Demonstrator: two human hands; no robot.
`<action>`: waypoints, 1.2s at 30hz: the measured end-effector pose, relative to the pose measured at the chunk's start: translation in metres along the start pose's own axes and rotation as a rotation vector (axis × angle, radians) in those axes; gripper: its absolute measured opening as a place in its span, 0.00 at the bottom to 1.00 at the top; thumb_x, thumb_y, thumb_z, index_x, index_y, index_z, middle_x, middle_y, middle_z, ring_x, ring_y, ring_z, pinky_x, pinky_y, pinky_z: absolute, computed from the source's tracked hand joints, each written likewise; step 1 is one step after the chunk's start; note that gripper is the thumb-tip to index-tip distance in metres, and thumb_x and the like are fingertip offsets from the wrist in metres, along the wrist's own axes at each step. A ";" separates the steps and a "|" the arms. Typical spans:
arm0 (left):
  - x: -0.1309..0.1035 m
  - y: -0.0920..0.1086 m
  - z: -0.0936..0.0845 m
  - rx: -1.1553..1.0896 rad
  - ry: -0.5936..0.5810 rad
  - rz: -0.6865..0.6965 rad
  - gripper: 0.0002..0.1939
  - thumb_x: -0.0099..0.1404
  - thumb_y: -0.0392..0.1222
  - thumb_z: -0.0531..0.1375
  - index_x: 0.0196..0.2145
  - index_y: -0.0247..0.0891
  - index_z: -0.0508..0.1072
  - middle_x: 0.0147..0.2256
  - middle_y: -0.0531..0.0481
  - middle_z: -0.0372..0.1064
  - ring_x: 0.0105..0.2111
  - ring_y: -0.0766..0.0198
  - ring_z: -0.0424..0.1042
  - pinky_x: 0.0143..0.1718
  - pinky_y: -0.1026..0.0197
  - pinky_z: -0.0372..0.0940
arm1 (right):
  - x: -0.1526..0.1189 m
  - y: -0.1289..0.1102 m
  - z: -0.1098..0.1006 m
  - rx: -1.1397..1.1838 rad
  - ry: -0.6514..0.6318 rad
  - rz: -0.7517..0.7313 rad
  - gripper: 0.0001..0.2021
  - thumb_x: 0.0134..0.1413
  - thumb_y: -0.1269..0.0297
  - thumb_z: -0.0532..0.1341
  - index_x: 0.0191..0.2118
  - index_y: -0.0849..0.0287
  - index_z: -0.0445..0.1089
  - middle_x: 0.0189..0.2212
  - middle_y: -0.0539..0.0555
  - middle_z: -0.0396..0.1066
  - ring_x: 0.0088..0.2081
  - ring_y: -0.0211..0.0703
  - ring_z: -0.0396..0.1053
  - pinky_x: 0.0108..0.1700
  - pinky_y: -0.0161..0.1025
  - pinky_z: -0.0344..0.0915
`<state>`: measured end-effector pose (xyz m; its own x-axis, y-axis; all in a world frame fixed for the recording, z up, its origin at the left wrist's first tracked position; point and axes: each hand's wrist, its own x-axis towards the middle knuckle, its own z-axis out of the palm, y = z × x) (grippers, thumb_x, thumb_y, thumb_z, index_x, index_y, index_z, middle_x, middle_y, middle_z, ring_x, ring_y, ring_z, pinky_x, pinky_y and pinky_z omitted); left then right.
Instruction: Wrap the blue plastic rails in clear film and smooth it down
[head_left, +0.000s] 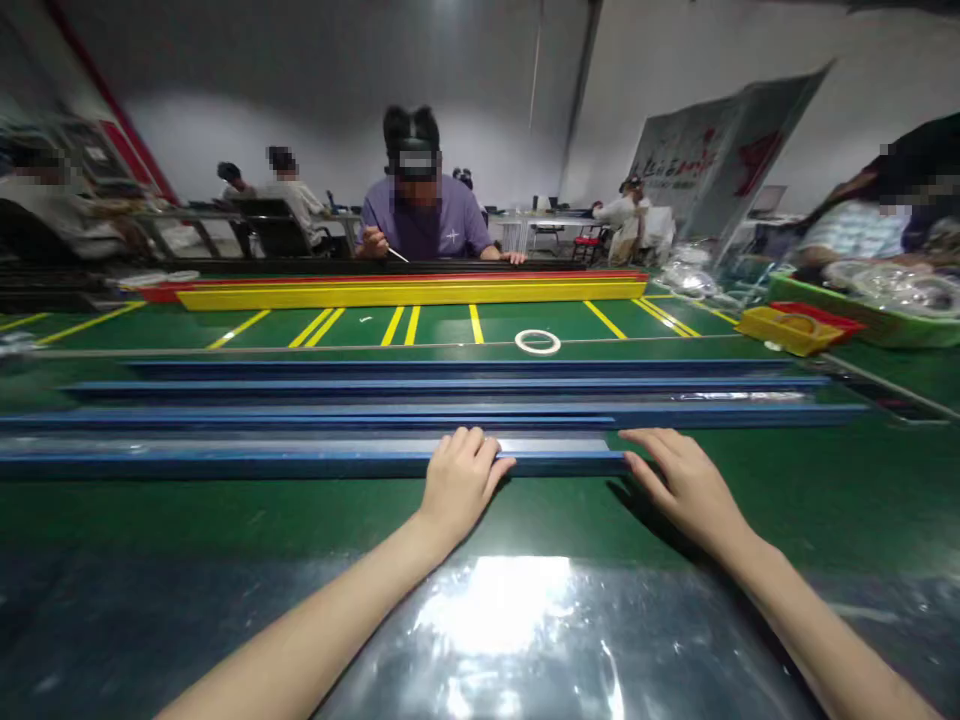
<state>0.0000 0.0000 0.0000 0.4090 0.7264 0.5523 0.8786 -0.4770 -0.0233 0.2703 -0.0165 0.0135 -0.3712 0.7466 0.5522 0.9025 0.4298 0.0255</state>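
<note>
So the nearest blue channel [225, 465] is the thing being handled, lying lengthwise across the green table [300, 520]. Left hand [459, 490] sits over its near wall, well in from its right end: fingers bunched together and reaching over the rim, thumb stuck out along it. Can't tell if that's a real pinch or just resting there. Right hand [686, 485] is at the channel's right end, thumb and fingers spread apart with a gap between, thumb tip right up against the corner; can't tell if it's actually touching.

Just past that channel there are three more blue channels [750, 416], roughly parallel to it. Beyond those is a white ring [538, 342] lying flat, further back than the channel's right end. Off to the right of the channel and further back, there's a yellow tray [787, 332] beside a green bin [900, 325] full of clear-looking stuff. Farther still from the channel, a long yellow strip [412, 293] runs across, and behind it a co-worker in a purple shirt [472, 215] holds a thin tool [397, 255].
</note>
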 end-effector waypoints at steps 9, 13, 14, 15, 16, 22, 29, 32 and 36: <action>-0.001 0.001 0.002 -0.015 0.042 0.012 0.13 0.63 0.48 0.50 0.28 0.38 0.66 0.28 0.51 0.63 0.31 0.61 0.59 0.30 0.60 0.51 | 0.041 -0.039 -0.007 -0.041 0.020 -0.018 0.18 0.57 0.60 0.46 0.23 0.59 0.65 0.21 0.52 0.66 0.27 0.37 0.62 0.31 0.33 0.53; -0.001 0.001 0.001 -0.008 0.039 0.001 0.12 0.62 0.48 0.51 0.28 0.38 0.66 0.28 0.51 0.64 0.31 0.61 0.59 0.30 0.60 0.51 | 0.061 -0.066 0.011 -0.064 -0.006 0.040 0.22 0.58 0.58 0.44 0.19 0.59 0.64 0.18 0.50 0.65 0.23 0.33 0.61 0.26 0.33 0.47; -0.001 0.001 0.001 -0.004 0.039 0.000 0.12 0.62 0.48 0.51 0.28 0.38 0.66 0.28 0.51 0.64 0.31 0.61 0.59 0.30 0.59 0.51 | 0.064 -0.071 0.015 -0.062 -0.007 0.070 0.23 0.58 0.57 0.43 0.18 0.59 0.64 0.17 0.50 0.65 0.22 0.33 0.61 0.25 0.33 0.45; -0.001 0.001 0.001 -0.002 0.040 0.001 0.12 0.62 0.48 0.51 0.28 0.38 0.67 0.28 0.51 0.64 0.31 0.60 0.59 0.30 0.59 0.51 | 0.066 -0.076 0.020 -0.062 -0.009 0.094 0.24 0.59 0.57 0.43 0.18 0.59 0.65 0.17 0.50 0.65 0.22 0.33 0.61 0.24 0.34 0.44; -0.001 0.001 0.001 0.000 0.040 0.001 0.12 0.62 0.48 0.51 0.28 0.38 0.67 0.28 0.51 0.64 0.31 0.60 0.59 0.30 0.59 0.51 | 0.068 -0.079 0.024 -0.067 -0.011 0.113 0.25 0.59 0.57 0.42 0.18 0.59 0.65 0.17 0.50 0.66 0.22 0.33 0.61 0.24 0.34 0.43; -0.001 0.001 0.002 -0.004 0.048 0.007 0.12 0.62 0.48 0.51 0.28 0.38 0.67 0.28 0.51 0.64 0.31 0.60 0.59 0.30 0.59 0.50 | 0.067 -0.089 0.042 -0.126 -0.015 0.070 0.21 0.57 0.60 0.44 0.21 0.60 0.67 0.20 0.52 0.67 0.22 0.33 0.60 0.24 0.34 0.42; -0.001 0.001 0.002 -0.012 0.044 0.011 0.12 0.62 0.48 0.51 0.28 0.38 0.66 0.28 0.50 0.64 0.31 0.61 0.60 0.30 0.59 0.50 | 0.067 -0.086 0.047 -0.174 -0.007 0.063 0.20 0.55 0.62 0.44 0.21 0.60 0.68 0.19 0.52 0.66 0.20 0.33 0.59 0.23 0.35 0.40; -0.001 0.001 0.002 -0.021 0.053 0.017 0.12 0.62 0.47 0.51 0.28 0.38 0.66 0.28 0.50 0.64 0.31 0.61 0.60 0.30 0.59 0.50 | 0.067 -0.085 0.045 -0.179 -0.010 0.016 0.21 0.55 0.63 0.43 0.22 0.61 0.68 0.19 0.53 0.66 0.20 0.34 0.59 0.22 0.35 0.40; -0.001 0.000 0.001 -0.047 0.074 0.027 0.12 0.63 0.47 0.50 0.28 0.38 0.66 0.28 0.50 0.65 0.31 0.61 0.60 0.30 0.59 0.51 | 0.067 -0.084 0.044 -0.193 -0.012 -0.016 0.21 0.56 0.64 0.42 0.22 0.62 0.68 0.19 0.54 0.66 0.19 0.34 0.58 0.22 0.34 0.39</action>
<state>0.0000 -0.0005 -0.0016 0.4116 0.6755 0.6118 0.8543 -0.5198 -0.0008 0.1605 0.0199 0.0117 -0.3872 0.7469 0.5406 0.9213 0.3370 0.1942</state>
